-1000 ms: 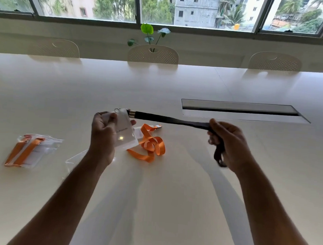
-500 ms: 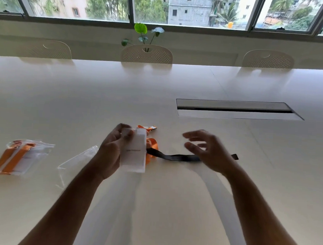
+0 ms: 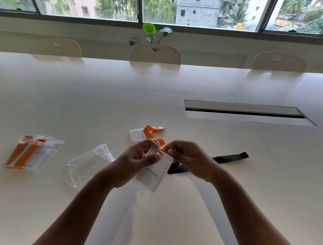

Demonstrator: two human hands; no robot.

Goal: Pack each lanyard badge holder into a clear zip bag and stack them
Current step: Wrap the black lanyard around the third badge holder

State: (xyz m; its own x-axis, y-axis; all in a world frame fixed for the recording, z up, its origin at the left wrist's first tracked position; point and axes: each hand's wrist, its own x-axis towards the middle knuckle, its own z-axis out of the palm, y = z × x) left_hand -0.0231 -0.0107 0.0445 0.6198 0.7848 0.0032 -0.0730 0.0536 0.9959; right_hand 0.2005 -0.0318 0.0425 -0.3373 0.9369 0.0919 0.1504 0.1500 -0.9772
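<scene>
My left hand (image 3: 136, 162) pinches the top of a clear badge holder (image 3: 151, 175) with a white card, held above the table. My right hand (image 3: 188, 159) pinches the small metal ring at the holder's top edge. The holder's black lanyard strap (image 3: 228, 158) lies on the table to the right, running under my right hand. An empty clear zip bag (image 3: 88, 162) lies flat to the left of my hands. Behind my hands lies an orange lanyard (image 3: 152, 132) with its badge holder. A packed zip bag with an orange lanyard (image 3: 31, 151) sits at the far left.
The white table (image 3: 158, 88) stretches far ahead. A recessed cable slot (image 3: 245, 112) lies at the right. Three white chairs (image 3: 156, 53) stand at the far edge, with a small green plant (image 3: 150, 32) on the window sill behind.
The black strap has dropped from my right hand onto the table. My right hand came in to the holder's top ring. The holder now hangs lower in my left hand.
</scene>
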